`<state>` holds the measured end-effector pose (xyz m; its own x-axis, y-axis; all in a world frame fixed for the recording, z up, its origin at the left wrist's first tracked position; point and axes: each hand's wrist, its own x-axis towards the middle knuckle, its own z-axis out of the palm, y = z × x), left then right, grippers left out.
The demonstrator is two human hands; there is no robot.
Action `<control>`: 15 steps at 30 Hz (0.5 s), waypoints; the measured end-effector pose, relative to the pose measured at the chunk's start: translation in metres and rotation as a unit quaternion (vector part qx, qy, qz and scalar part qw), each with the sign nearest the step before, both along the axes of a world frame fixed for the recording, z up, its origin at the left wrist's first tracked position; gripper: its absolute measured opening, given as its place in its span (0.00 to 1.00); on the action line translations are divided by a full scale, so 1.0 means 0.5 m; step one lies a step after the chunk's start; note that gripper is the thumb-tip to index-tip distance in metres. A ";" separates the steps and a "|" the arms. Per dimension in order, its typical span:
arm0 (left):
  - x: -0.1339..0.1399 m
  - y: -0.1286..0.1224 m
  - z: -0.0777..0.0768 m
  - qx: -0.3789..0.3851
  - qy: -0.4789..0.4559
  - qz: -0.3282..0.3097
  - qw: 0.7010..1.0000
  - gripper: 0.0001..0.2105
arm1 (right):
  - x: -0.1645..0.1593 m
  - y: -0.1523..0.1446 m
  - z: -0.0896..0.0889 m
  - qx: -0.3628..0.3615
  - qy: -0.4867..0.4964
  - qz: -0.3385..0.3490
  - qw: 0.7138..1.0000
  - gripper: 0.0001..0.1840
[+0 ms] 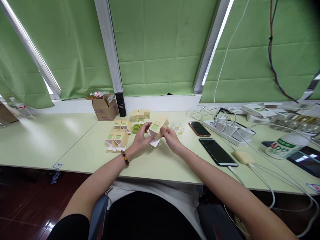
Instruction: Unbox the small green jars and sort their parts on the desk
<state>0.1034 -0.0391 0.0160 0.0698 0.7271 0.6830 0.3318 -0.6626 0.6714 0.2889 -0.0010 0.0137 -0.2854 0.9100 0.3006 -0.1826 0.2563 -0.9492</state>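
Note:
Between both hands, a little above the table, is a small cream box with a green square on it and a white flap hanging from its lower end. My left hand grips its left side. My right hand pinches its right edge. Left of my hands stand several similar cream boxes with flaps folded out. Farther back is a row of cream boxes. Small green pieces lie behind my left hand, partly hidden. Clear plastic pieces with yellow bits lie beyond my right hand.
A cardboard box and a black cylinder stand at the back. To the right lie two phones, a power strip with tangled white cables, a cream charging case and a white bottle.

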 end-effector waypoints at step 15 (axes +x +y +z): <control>-0.012 0.007 0.011 -0.109 -0.170 -0.144 0.969 0.27 | 0.008 -0.012 0.018 -0.015 0.050 -0.023 0.998 0.36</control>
<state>0.0973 -0.0353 0.0214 0.0885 0.8404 0.5347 -0.1110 -0.5251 0.8438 0.2931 -0.0070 0.0227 -0.2137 0.9304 0.2978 -0.2665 0.2378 -0.9340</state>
